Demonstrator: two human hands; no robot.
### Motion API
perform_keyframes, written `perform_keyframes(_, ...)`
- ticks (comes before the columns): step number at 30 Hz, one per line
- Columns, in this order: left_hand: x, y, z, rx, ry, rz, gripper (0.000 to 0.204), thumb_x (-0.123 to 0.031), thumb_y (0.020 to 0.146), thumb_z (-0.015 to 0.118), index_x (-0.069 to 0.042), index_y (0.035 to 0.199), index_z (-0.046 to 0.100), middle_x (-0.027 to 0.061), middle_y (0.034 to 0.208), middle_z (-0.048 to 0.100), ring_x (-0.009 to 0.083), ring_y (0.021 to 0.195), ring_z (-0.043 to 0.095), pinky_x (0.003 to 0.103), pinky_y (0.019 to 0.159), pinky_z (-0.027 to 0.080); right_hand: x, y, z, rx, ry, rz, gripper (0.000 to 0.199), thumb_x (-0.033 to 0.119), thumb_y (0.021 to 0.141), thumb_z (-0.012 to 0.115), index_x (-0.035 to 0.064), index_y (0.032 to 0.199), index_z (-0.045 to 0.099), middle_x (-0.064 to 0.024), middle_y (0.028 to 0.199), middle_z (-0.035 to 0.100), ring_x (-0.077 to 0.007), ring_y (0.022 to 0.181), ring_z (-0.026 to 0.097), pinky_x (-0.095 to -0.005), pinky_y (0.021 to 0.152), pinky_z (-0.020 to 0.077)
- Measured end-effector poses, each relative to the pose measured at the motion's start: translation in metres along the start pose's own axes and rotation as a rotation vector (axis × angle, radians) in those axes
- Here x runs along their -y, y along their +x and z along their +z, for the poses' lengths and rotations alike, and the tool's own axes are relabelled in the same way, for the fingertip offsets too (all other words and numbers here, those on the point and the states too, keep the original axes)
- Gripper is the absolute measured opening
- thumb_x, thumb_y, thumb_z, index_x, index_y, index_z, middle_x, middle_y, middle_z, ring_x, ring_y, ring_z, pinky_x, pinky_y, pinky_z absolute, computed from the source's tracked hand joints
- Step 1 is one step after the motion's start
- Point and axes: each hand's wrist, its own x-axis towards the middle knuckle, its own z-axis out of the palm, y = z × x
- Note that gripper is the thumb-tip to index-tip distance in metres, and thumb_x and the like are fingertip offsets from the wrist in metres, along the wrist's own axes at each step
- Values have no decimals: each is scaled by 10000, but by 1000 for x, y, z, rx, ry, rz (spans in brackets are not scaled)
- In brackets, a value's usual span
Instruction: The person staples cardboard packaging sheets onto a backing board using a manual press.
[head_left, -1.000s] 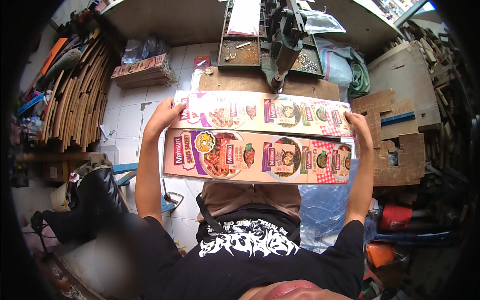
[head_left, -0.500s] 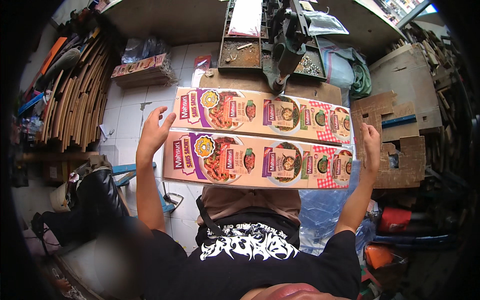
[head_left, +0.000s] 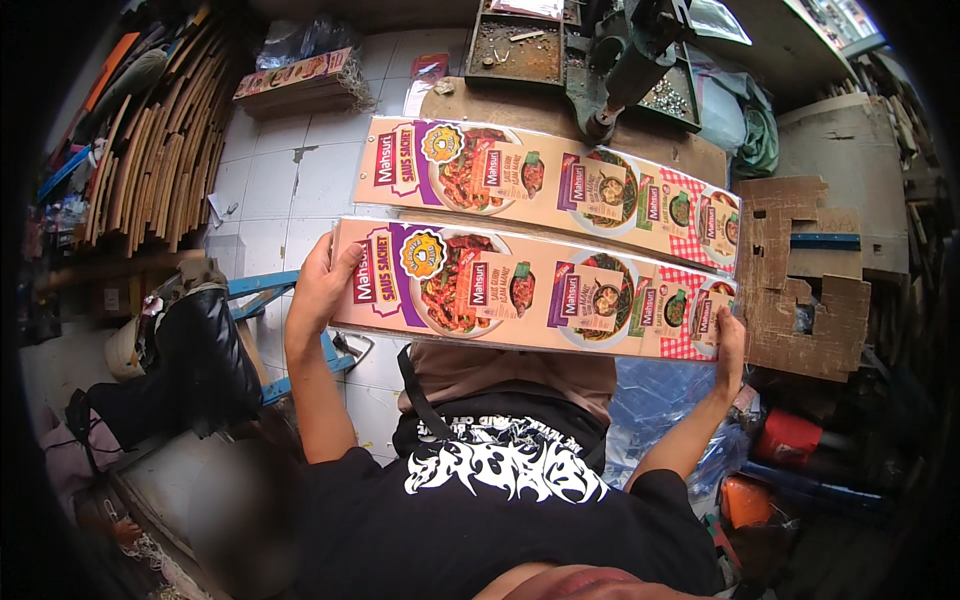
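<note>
Two stacks of long printed cardboard strips, peach with food pictures, lie side by side before me. My left hand (head_left: pixel 322 285) grips the left end of the near strip stack (head_left: pixel 530 292), its thumb on the top face. At the other end, my right hand (head_left: pixel 732 350) closes on the same stack with its thumb on top; its other fingers are mostly hidden. Neither hand touches the far strip stack (head_left: pixel 548 188), which rests on a brown board (head_left: pixel 520 104) under a dark metal hand press (head_left: pixel 622 85). A narrow gap separates the two stacks.
Compartment trays (head_left: pixel 520 50) with small metal parts flank the press. Cut brown cardboard (head_left: pixel 785 290) lies at the right. More bundled strips (head_left: pixel 300 85) sit on the tiled floor at the far left, near upright cardboard sheets (head_left: pixel 165 150). A blue metal frame (head_left: pixel 262 287) stands left of me.
Both hands have moved in from beside the stacks and closed on the ends of the near one. The near stack now sits farther from the far one. The view has shifted too.
</note>
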Motion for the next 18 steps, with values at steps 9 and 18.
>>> perform_keyframes(9,-5,6,-1,-1,-3,-4,483,-309,984,574,54,1281,458,119,1108,641,107,929,643,256,819,539,-16,4,-5,-95,-66,-19,462,436,983,535,7,848,644,30,715,574,-34,620,464,-213,548,360)
perform_keyframes(18,-12,-8,10,-357,472,47,581,-388,918,647,19,1298,484,210,1044,642,225,875,664,328,709,541,20,-3,-41,-463,58,-81,312,275,1008,465,18,942,628,43,663,414,-51,565,361,-217,511,301)
